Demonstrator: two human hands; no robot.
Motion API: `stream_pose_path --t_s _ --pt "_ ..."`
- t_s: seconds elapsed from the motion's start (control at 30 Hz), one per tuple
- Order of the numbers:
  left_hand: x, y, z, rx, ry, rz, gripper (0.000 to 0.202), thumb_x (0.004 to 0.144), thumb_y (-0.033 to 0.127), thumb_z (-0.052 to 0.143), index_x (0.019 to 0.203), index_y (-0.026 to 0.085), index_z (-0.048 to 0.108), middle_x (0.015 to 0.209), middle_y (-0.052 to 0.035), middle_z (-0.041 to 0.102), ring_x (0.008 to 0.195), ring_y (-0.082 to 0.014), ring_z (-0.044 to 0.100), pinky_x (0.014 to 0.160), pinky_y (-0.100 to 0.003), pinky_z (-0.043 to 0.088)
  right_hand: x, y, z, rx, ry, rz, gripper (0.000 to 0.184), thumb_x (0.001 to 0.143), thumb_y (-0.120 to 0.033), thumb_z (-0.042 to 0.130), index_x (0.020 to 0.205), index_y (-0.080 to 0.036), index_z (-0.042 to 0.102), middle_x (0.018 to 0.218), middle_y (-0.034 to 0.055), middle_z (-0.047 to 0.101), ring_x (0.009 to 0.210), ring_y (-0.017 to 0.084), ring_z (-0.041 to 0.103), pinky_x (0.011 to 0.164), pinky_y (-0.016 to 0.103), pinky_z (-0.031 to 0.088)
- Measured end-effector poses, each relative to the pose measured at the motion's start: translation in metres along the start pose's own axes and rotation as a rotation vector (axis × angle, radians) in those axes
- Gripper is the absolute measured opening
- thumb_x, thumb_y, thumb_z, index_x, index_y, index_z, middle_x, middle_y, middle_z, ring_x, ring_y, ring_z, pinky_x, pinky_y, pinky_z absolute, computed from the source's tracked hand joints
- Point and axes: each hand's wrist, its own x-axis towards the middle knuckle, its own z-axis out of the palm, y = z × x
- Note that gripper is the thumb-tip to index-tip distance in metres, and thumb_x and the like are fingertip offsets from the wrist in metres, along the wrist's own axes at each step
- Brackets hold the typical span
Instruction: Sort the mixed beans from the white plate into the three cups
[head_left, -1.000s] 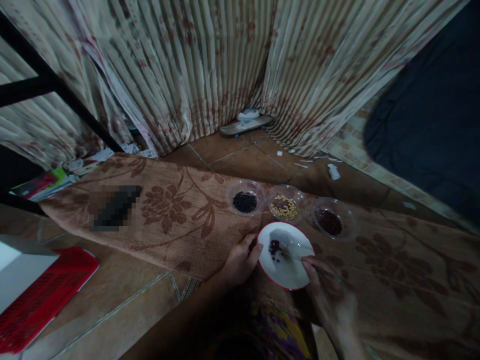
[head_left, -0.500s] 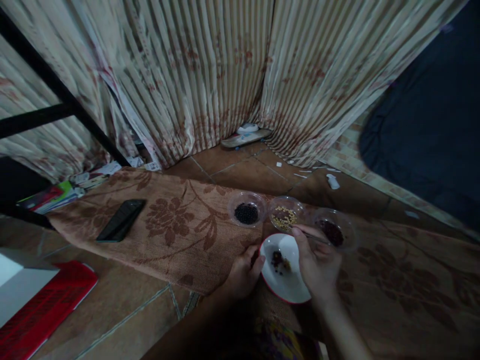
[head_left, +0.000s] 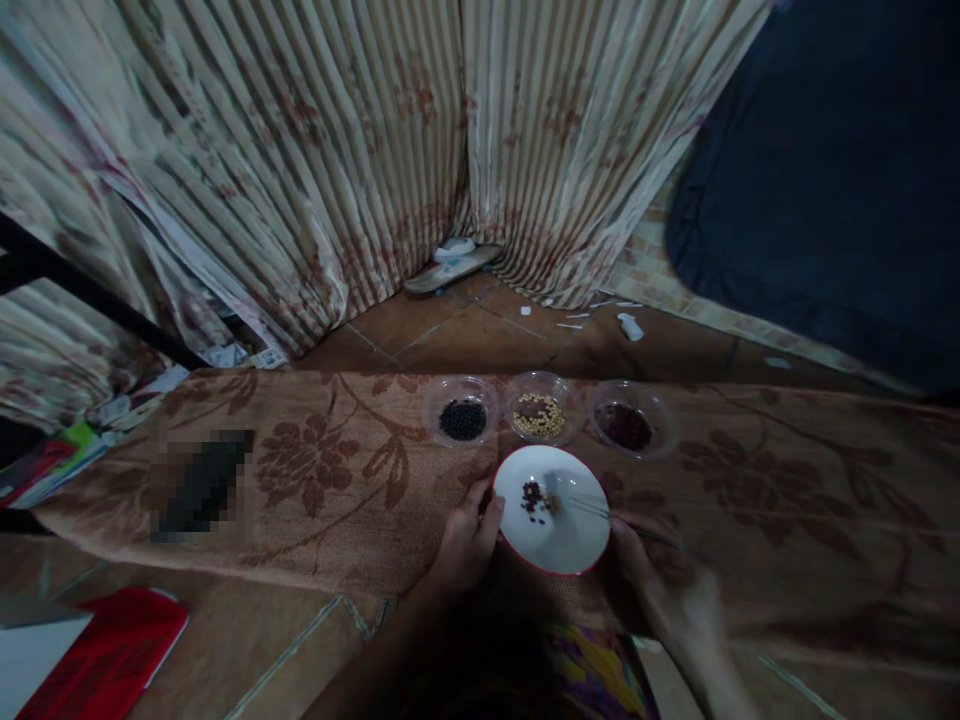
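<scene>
Left hand (head_left: 463, 545) on white plate (head_left: 570, 552), right hand (head_left: 664, 592) with tweezers (head_left: 600, 512)

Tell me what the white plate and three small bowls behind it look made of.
White plate: glossy ceramic or melamine, cannot tell which; smooth sheen, red rim. Three small bowls: probably thin clear plastic; their walls are see-through.

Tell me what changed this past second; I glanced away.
The right hand with the thin metal tweezers went up toward the clear plastic bowl of dark red beans, then came back down to the right edge of the white red-rimmed plate, tips at its small pile of beans. The left hand kept holding the plate's left rim; the bowl did not move.
</scene>
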Motion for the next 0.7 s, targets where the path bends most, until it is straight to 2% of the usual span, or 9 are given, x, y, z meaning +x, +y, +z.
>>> stream_pose_path --t_s 0.13,0.37,0.6,0.7 --pt "0.0 0.001 0.0 0.011 0.005 0.022 0.034 0.093 0.037 0.039 0.117 0.018 0.053 0.089 -0.0042 0.069 0.078 -0.0173 0.063 0.071 -0.026 0.048 0.004 -0.002 0.005 -0.018 -0.06 0.007 0.026 0.081 -0.045 0.059 0.085 -0.022 0.069 0.094 0.0061 0.07 0.089 0.022 0.064 0.08 0.036 0.051" --pt "0.001 0.001 0.002 0.028 0.028 0.039 0.034 0.093 0.035 0.039 0.12 0.019 0.053 0.106 -0.0053 0.067 0.089 -0.0176 0.062 0.08 -0.027 0.047 0.008 -0.006 0.009 0.0 -0.122 -0.076 0.026 0.085 -0.044 0.054 0.088 -0.022 0.068 0.096 0.0061 0.068 0.092 0.021 0.062 0.081 0.035 0.05" --pt "0.001 -0.002 0.004 0.03 0.05 0.031 0.033 0.093 0.035 0.04 0.118 0.019 0.054 0.105 -0.0049 0.069 0.084 -0.0172 0.063 0.077 -0.026 0.047 0.011 -0.01 0.011 -0.101 -0.148 -0.192 0.021 0.087 -0.039 0.053 0.087 -0.024 0.067 0.091 0.0033 0.068 0.089 0.02 0.062 0.08 0.035 0.047" --pt "0.001 -0.002 0.004 0.027 0.051 0.045 0.033 0.093 0.035 0.04 0.118 0.019 0.055 0.107 -0.0051 0.068 0.089 -0.0175 0.063 0.081 -0.026 0.046 0.011 -0.009 0.011 -0.135 -0.135 -0.244 0.02 0.087 -0.038 0.053 0.088 -0.023 0.067 0.089 0.0031 0.068 0.087 0.019 0.061 0.078 0.035 0.047"
